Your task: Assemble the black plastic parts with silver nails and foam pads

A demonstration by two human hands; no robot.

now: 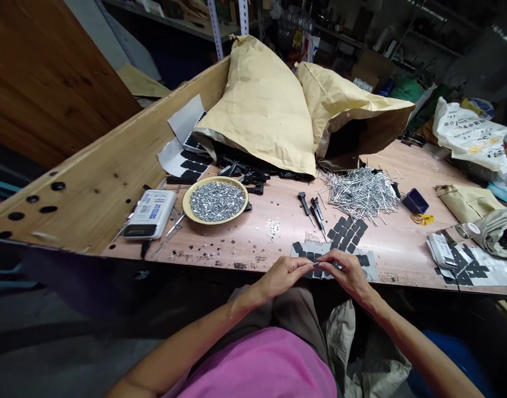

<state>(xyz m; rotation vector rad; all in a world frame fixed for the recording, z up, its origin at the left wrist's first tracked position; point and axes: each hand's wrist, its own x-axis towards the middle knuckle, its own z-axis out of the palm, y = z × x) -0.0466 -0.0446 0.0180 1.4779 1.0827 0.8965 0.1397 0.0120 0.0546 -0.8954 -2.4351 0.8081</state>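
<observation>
My left hand [283, 275] and my right hand [347, 272] meet at the near edge of the wooden table [253, 243], fingers pinched together on a small dark piece I cannot make out. They hover over a grey backing sheet [371, 268] that carries black adhesive pads [347, 232]. Just beyond lie black-handled pin parts [315, 210], a small cluster of tiny washers [272, 226] and a heap of metal pins [361, 190].
A yellow bowl [215, 202] of small metal pieces and a white device [151, 213] sit at the left. Two large brown paper sacks [270, 105] lie at the back over black plastic parts. A blue tray [415, 200], more pad sheets [473, 268] and bags fill the right.
</observation>
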